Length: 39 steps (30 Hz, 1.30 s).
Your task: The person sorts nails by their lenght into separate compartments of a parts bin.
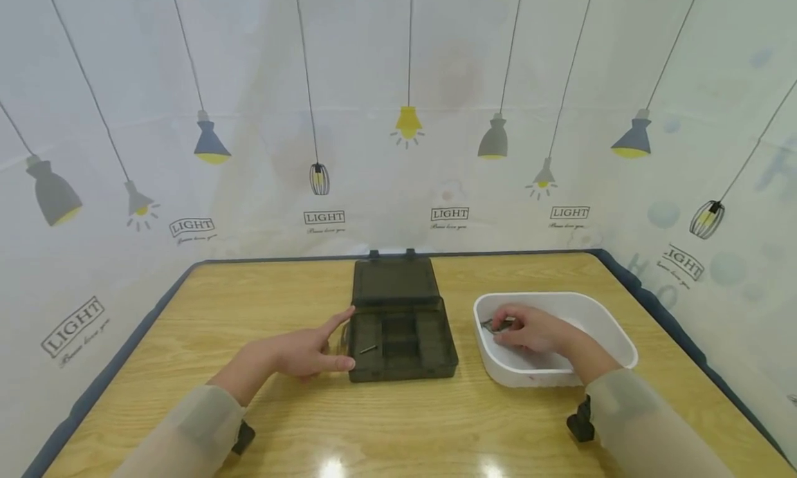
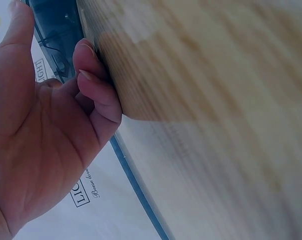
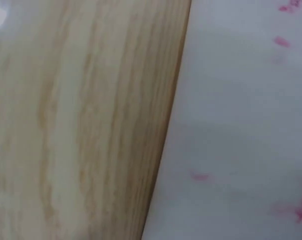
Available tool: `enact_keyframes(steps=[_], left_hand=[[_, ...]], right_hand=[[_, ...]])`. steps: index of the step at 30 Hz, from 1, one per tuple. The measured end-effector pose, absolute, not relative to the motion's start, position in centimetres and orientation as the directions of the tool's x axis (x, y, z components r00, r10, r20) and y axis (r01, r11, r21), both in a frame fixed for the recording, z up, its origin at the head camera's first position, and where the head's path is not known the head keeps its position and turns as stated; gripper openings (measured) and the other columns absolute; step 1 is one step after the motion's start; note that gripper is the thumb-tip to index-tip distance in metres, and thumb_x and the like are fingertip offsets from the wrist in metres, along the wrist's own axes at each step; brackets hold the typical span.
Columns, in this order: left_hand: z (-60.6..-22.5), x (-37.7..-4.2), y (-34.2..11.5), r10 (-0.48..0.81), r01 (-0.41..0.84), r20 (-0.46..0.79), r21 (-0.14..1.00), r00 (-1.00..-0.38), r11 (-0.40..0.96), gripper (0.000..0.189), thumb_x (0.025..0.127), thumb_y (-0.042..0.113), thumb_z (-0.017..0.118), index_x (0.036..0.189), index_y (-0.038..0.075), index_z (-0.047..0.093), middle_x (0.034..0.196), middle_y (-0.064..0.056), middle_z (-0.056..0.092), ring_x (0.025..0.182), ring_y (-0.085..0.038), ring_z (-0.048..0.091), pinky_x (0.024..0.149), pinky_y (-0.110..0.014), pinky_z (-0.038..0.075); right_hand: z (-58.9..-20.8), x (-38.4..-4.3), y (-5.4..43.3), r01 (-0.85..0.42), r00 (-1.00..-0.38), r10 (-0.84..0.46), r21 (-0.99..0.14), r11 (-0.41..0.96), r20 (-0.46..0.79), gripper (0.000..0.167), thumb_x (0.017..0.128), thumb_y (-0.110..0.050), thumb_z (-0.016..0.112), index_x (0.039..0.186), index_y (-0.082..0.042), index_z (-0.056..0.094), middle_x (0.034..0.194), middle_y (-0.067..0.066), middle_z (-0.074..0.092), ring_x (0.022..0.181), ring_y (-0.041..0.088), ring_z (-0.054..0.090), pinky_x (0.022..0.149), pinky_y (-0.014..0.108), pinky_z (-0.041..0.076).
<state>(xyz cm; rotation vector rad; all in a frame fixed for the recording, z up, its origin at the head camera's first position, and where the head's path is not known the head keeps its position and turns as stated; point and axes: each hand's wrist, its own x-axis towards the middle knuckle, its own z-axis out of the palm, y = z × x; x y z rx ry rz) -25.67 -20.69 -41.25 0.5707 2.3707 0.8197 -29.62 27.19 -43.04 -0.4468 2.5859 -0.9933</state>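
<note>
A dark translucent plastic organizer box point(image 1: 401, 373) lies with its lid point(image 1: 396, 281) folded back. One small screw point(image 1: 369, 349) rests in its left compartment. My left hand point(image 1: 305, 352) touches the box's left side, index finger and thumb stretched apart; in the left wrist view its last fingers bend loosely near the tabletop. Inside the white plastic basin point(image 1: 560, 377), my right hand point(image 1: 532, 328) has curled fingers and thumb at small metal screws point(image 1: 488, 325) by the left wall. The fingers partly hide these. In the right wrist view the hand is out of sight.
Beneath everything is a wood-grain table point(image 1: 398, 429) with a dark blue edge point(image 1: 280, 258). A pale cloth printed with lamps point(image 1: 407, 124) surrounds it at the back and sides. The basin's outer wall point(image 3: 231, 115) carries small red marks.
</note>
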Motion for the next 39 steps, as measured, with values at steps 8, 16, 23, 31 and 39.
enact_keyframes(steps=[8, 16, 23, 31, 39], left_hand=[[-41.27, -25.78, -20.68, 0.555, 0.197, -0.375, 0.669, -0.742, 0.716, 0.110, 0.105, 0.060, 0.070, 0.177, 0.036, -0.009, 0.070, -0.006, 0.060, 0.057, -0.021, 0.052, 0.066, -0.039, 0.050], [-41.21, -25.88, -20.69, 0.551, 0.198, -0.379, 0.662, -0.744, 0.723, 0.110, 0.104, 0.060, 0.070, 0.177, 0.036, -0.009, 0.070, -0.006, 0.060, 0.057, -0.020, 0.052, 0.066, -0.039, 0.050], [-41.29, -25.95, -20.61, 0.553, 0.205, -0.379, 0.657, -0.742, 0.725, 0.110, 0.105, 0.060, 0.069, 0.177, 0.035, -0.009, 0.071, -0.006, 0.062, 0.058, -0.019, 0.052, 0.065, -0.037, 0.049], [-41.44, -25.98, -20.87, 0.553, 0.201, -0.383, 0.659, -0.740, 0.725, 0.110, 0.105, 0.060, 0.069, 0.177, 0.035, -0.010, 0.072, -0.007, 0.062, 0.059, -0.019, 0.053, 0.066, -0.038, 0.050], [-41.56, -26.31, -20.95, 0.559, 0.210, -0.380, 0.658, -0.737, 0.723, 0.110, 0.104, 0.062, 0.069, 0.177, 0.037, -0.009, 0.069, -0.006, 0.062, 0.056, -0.019, 0.053, 0.066, -0.036, 0.050]], right_hand=[[-42.83, -29.55, 26.82, -0.161, -0.892, -0.401, -0.686, 0.710, -0.206, 0.018, 0.106, -0.023, 0.075, 0.118, -0.010, 0.069, 0.089, 0.003, 0.060, 0.080, 0.018, 0.056, 0.073, 0.032, 0.047], [-43.01, -29.72, 26.49, -0.224, -0.894, -0.419, -0.652, 0.724, -0.157, 0.015, 0.107, -0.024, 0.074, 0.111, -0.011, 0.068, 0.089, 0.002, 0.060, 0.079, 0.017, 0.054, 0.073, 0.031, 0.045], [-43.13, -29.81, 26.68, -0.254, -0.883, -0.447, -0.655, 0.712, -0.143, 0.005, 0.108, -0.014, 0.070, 0.110, -0.010, 0.068, 0.098, 0.003, 0.065, 0.082, 0.018, 0.053, 0.076, 0.032, 0.045], [-43.10, -29.88, 26.48, -0.269, -0.873, -0.464, -0.644, 0.716, -0.150, 0.004, 0.108, -0.014, 0.070, 0.109, -0.010, 0.067, 0.101, 0.004, 0.065, 0.085, 0.018, 0.053, 0.077, 0.032, 0.044], [-42.67, -29.78, 26.72, -0.306, -0.859, -0.487, -0.606, 0.734, -0.156, 0.004, 0.108, -0.015, 0.069, 0.108, -0.012, 0.066, 0.101, 0.002, 0.066, 0.086, 0.017, 0.054, 0.078, 0.032, 0.044]])
